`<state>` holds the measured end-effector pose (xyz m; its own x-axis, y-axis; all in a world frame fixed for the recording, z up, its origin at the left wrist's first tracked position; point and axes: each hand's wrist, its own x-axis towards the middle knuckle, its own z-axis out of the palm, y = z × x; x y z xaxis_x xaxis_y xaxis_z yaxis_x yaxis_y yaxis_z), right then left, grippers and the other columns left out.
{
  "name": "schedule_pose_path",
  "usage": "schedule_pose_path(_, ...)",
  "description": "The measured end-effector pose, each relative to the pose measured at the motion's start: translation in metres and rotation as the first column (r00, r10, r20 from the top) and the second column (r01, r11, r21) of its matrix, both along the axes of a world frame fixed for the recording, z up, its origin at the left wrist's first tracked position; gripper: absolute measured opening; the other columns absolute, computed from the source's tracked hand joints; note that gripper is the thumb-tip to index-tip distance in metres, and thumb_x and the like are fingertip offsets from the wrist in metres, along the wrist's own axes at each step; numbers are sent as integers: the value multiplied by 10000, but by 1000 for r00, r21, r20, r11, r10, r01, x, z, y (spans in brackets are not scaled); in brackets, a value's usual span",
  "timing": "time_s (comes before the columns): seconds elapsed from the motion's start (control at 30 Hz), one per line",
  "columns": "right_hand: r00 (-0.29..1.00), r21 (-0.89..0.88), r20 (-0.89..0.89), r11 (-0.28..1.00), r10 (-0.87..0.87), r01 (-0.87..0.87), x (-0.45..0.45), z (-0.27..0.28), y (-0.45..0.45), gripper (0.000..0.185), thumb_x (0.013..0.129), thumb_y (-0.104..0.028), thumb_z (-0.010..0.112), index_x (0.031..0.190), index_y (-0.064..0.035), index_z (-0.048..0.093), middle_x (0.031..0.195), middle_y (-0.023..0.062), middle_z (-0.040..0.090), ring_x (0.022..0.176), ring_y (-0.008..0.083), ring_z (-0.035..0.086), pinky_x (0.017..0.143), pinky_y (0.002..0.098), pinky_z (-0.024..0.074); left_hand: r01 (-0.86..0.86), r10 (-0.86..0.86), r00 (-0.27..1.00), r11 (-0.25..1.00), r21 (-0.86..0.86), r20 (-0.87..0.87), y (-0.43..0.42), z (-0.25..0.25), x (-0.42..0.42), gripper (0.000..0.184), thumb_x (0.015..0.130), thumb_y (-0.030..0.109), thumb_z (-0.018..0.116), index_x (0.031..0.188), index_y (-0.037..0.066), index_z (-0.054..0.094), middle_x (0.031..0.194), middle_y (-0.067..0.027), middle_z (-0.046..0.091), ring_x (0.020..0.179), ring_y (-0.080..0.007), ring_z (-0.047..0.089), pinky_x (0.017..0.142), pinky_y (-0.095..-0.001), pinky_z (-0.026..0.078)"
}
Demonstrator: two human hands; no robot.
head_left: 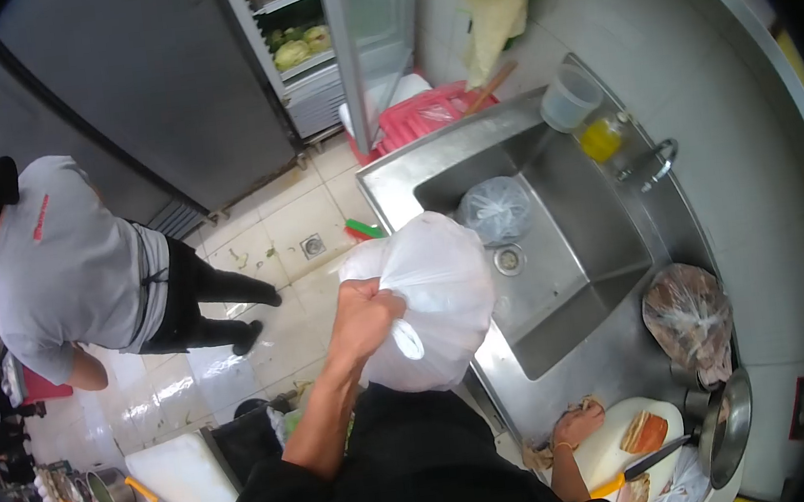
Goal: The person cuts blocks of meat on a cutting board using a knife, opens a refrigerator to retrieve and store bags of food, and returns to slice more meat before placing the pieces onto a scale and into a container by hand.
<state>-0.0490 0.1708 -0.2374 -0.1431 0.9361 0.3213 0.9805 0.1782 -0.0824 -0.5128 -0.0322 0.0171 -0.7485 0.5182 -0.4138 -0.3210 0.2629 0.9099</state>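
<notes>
My left hand (pixel 368 315) is closed on the gathered top of a full white plastic bag (pixel 446 295), lifted in front of me beside the sink. What fills the bag cannot be made out. Down at the right, my right hand (pixel 580 422) is closed over a crumpled brown thing (pixel 539 456), perhaps a cloth, on the steel counter. Next to it lies a white cutting board (pixel 605 460) bearing a piece of reddish-brown meat (pixel 644 431). A knife (pixel 654 457) with a yellow-orange handle rests across the board, by another meat piece (pixel 634 498).
The steel sink (pixel 564 298) holds a tied clear bag (pixel 496 210). A bag of brown contents (pixel 688 314) and a metal pan (pixel 726 428) stand on the right counter. A co-worker (pixel 79 255) stands at the left. The glass fridge door (pixel 371 48) is ajar.
</notes>
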Motion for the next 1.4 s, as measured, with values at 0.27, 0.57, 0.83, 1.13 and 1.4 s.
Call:
schedule_pose_path(0.27, 984, -7, 61, 986, 165, -165, -13, 33, -3, 450, 999, -378, 467, 1182, 31, 509, 1264, 263, 476, 1171, 433, 458, 1001, 538, 358, -226, 218, 971, 970, -89, -93, -53, -17, -57, 141, 734, 30, 583, 750, -87, 660, 651, -30, 593, 598, -114, 517, 524, -304, 397)
schedule_pose_path(0.57, 945, 132, 286, 970, 162, -206, -91, 27, 39, 578, 962, -505, 493, 1246, -3, 529, 1344, 270, 484, 1175, 431, 499, 977, 536, 390, -485, 491, 867, 799, -355, -80, -138, -188, -143, 204, 711, 99, 648, 804, -79, 684, 656, -98, 616, 538, -192, 520, 468, -386, 375)
schedule_pose_path(0.83, 300, -28, -816, 484, 494, -874, -581, 105, -8, 383, 780, -85, 736, 1104, -4, 551, 1277, 211, 517, 1233, 370, 469, 1062, 460, 347, 198, -469, 883, 402, -894, -15, -233, -319, -161, 263, 836, 182, 566, 943, 31, 753, 935, -223, 712, 892, -299, 717, 798, -410, 531)
schedule_pose_path(1.13, -169, 221, -875, 65, 453, -973, -1140, 151, -35, 728, 700, -143, 779, 1346, -6, 472, 1297, 187, 547, 1200, 332, 542, 1023, 391, 442, 192, -230, 967, 360, -913, 113, -263, -391, -149, 245, 880, 271, 557, 982, 174, 757, 972, -166, 715, 943, -347, 696, 859, -477, 529)
schedule_pose_path(1.4, -36, 162, -869, 215, 494, -963, -1289, 140, -58, 721, 659, -124, 690, 1301, 89, 440, 1300, 268, 508, 1261, 391, 473, 1084, 392, 382, -179, 582, 772, 585, -791, 256, -243, -420, -167, 557, 725, 292, 715, 1119, -97, 657, 1117, -270, 679, 1099, -353, 635, 994, -353, 463)
